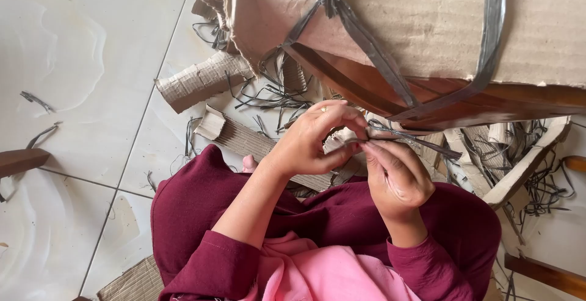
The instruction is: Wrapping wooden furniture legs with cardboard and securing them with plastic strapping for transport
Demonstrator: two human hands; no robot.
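My left hand point(314, 139) and my right hand point(395, 176) meet in front of me over my lap in maroon cloth. Both pinch a thin dark grey plastic strip point(415, 139), whose loose end runs out to the right. A ring shows on a finger of the left hand. Just above the hands stands a wooden furniture piece point(366, 84) wrapped in brown cardboard point(427, 20), bound with crossed grey plastic straps point(360, 29) knotted near the top.
Torn cardboard pieces point(204, 81) and several cut grey strap scraps point(268, 96) lie on the white tiled floor point(79, 93). More strap scraps and cardboard point(531, 166) lie at the right. A wooden part point(21, 160) lies at the left edge.
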